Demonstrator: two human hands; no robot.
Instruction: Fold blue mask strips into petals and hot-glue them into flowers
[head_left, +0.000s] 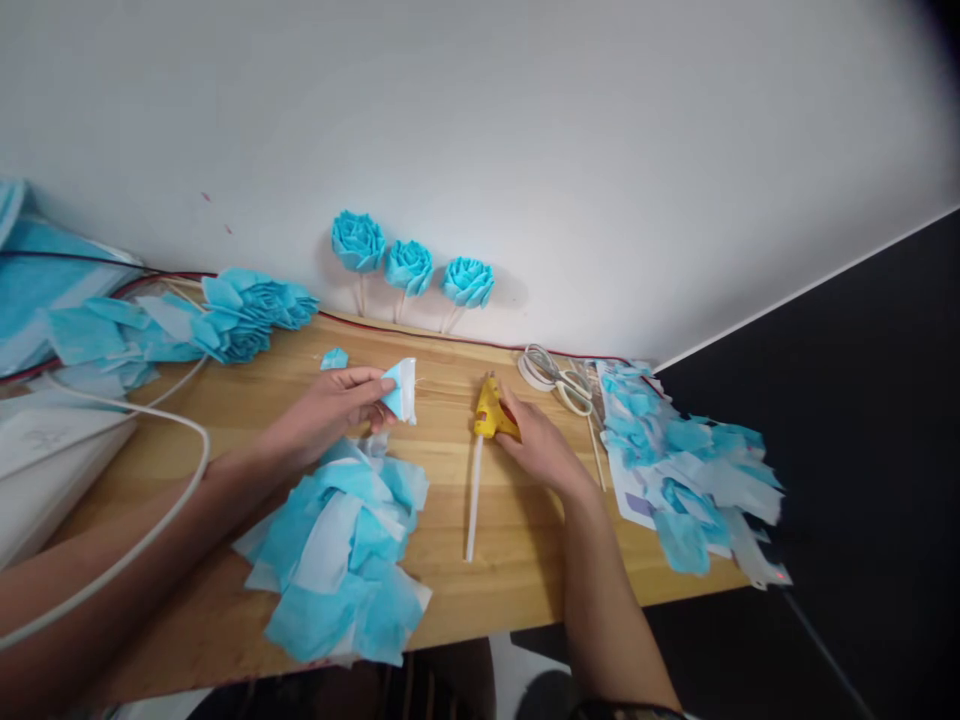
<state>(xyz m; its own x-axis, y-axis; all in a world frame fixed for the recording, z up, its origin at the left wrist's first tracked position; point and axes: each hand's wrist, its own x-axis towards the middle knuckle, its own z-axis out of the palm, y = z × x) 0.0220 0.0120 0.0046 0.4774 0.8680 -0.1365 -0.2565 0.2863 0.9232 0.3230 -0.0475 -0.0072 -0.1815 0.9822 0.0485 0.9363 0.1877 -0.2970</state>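
Blue folded piece (399,391) pinched in left hand (343,402), jutting rightward.

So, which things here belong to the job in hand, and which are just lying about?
Likely in the job:
- folded blue-and-white piece, in the left hand
- yellow glue gun, right hand on it
- heap of blue pieces

Apparently lying about:
- scissors
- white cable

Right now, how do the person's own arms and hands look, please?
The left hand and right hand are bare, with no glove, ring or watch visible. The left forearm and right forearm are uncovered; dark cloth at the bottom edge may be a sleeve. A white cable crosses before the left forearm.
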